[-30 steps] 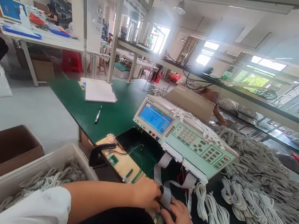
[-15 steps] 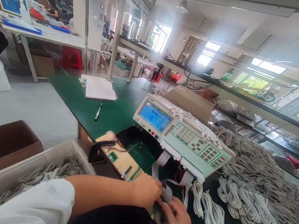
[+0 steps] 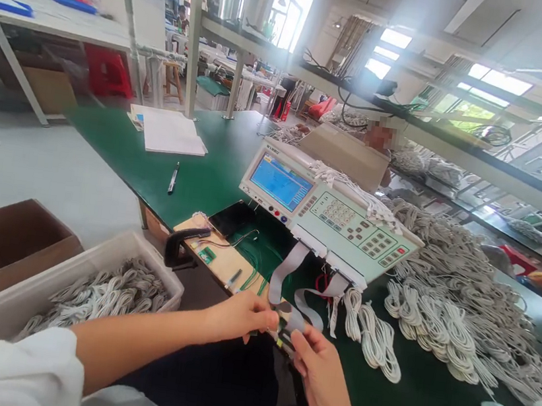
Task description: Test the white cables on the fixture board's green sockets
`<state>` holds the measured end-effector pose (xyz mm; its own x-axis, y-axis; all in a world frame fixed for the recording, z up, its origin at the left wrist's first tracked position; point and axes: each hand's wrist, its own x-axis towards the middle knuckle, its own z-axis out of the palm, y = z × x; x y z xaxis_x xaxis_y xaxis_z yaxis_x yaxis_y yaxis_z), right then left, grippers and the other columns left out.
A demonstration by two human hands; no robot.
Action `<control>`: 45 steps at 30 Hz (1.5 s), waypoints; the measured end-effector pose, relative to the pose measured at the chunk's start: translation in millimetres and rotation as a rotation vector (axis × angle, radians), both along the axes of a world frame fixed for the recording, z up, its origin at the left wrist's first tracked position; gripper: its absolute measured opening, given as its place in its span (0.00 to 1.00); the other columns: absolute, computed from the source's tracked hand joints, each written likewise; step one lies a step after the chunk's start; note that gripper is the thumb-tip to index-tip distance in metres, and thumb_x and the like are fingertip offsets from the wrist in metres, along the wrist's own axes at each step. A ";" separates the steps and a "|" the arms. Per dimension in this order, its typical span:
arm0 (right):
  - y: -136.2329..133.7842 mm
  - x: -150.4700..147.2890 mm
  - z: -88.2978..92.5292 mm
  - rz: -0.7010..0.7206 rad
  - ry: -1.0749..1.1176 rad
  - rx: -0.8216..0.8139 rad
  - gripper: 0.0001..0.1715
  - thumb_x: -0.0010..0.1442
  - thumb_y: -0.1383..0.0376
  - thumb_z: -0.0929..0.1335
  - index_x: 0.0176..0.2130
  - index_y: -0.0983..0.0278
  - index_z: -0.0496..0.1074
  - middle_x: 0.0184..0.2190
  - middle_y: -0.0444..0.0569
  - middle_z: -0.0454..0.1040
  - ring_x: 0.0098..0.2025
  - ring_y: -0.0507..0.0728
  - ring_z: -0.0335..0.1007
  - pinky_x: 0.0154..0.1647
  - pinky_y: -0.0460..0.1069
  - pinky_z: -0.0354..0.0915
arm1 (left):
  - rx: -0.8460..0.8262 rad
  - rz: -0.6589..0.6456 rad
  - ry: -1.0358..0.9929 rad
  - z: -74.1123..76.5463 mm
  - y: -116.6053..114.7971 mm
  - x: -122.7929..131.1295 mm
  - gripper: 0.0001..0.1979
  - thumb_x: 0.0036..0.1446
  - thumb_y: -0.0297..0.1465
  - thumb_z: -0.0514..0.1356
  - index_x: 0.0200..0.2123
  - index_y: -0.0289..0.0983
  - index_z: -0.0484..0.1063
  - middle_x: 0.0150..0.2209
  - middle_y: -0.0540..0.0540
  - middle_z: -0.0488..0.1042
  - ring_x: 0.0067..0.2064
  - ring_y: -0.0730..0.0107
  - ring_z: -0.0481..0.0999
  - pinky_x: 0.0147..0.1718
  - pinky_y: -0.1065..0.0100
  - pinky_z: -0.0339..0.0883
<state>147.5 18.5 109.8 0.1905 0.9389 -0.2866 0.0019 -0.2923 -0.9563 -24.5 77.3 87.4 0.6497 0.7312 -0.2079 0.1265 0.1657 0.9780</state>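
Observation:
Both my hands meet at the near edge of the green bench (image 3: 214, 182). My left hand (image 3: 236, 315) and my right hand (image 3: 318, 372) are each closed in a pinch on a small connector board (image 3: 285, 339) at the end of grey ribbon cables (image 3: 286, 278). Those ribbons run up to a pale green cable tester (image 3: 333, 218) with a blue screen. A wooden test jig (image 3: 223, 260) with a black clamp handle lies just left of my hands. Coiled white cables (image 3: 374, 330) lie to the right of the ribbons.
A big heap of white cable coils (image 3: 459, 288) covers the bench's right side. A white bin (image 3: 104, 294) of coils and a brown box (image 3: 0, 247) stand at my left. Papers (image 3: 170, 133) and a pen (image 3: 173, 178) lie farther back. A person sits behind a cardboard box (image 3: 347, 156).
The view has tilted down and shifted, so the bench sits higher in the picture. My hands stay together on the connector board and have lifted it slightly, turning it between the fingers.

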 end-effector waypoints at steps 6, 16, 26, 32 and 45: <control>-28.9 -34.3 -35.6 -0.265 0.483 -0.154 0.13 0.41 0.64 0.74 0.26 0.62 0.67 0.18 0.36 0.62 0.20 0.44 0.56 0.16 0.37 0.55 | -0.856 0.230 -0.437 -36.5 -41.8 -12.5 0.18 0.41 0.28 0.60 0.39 0.35 0.65 0.32 0.49 0.68 0.29 0.78 0.70 0.28 0.76 0.60; -35.0 -45.7 -38.4 0.083 -0.075 -0.067 0.16 0.46 0.57 0.70 0.33 0.66 0.72 0.19 0.42 0.70 0.20 0.51 0.62 0.22 0.46 0.60 | -0.480 0.151 -0.352 -47.0 -47.0 -22.8 0.19 0.38 0.23 0.61 0.38 0.34 0.62 0.26 0.49 0.72 0.29 0.72 0.73 0.25 0.73 0.60; -41.2 -48.5 -57.8 -0.003 -0.198 -0.099 0.22 0.44 0.56 0.70 0.37 0.66 0.70 0.24 0.46 0.75 0.27 0.56 0.67 0.31 0.48 0.65 | -0.756 0.232 -0.404 -38.5 -53.7 -28.5 0.19 0.34 0.25 0.66 0.34 0.31 0.69 0.28 0.47 0.73 0.33 0.72 0.73 0.35 0.69 0.62; -44.2 -49.8 -59.3 -0.082 -0.197 -0.081 0.18 0.44 0.56 0.70 0.34 0.64 0.71 0.18 0.41 0.71 0.23 0.52 0.63 0.28 0.46 0.62 | -0.806 0.282 -0.481 -45.8 -53.2 -34.8 0.23 0.35 0.30 0.68 0.38 0.34 0.68 0.33 0.47 0.72 0.32 0.72 0.74 0.34 0.70 0.62; -43.0 -45.2 -67.1 -0.160 0.159 -0.068 0.18 0.43 0.62 0.72 0.38 0.63 0.73 0.37 0.48 0.76 0.44 0.60 0.66 0.50 0.55 0.58 | -0.679 0.244 -0.460 -40.6 -54.2 -34.7 0.18 0.39 0.34 0.66 0.33 0.33 0.66 0.32 0.45 0.73 0.30 0.69 0.74 0.30 0.67 0.66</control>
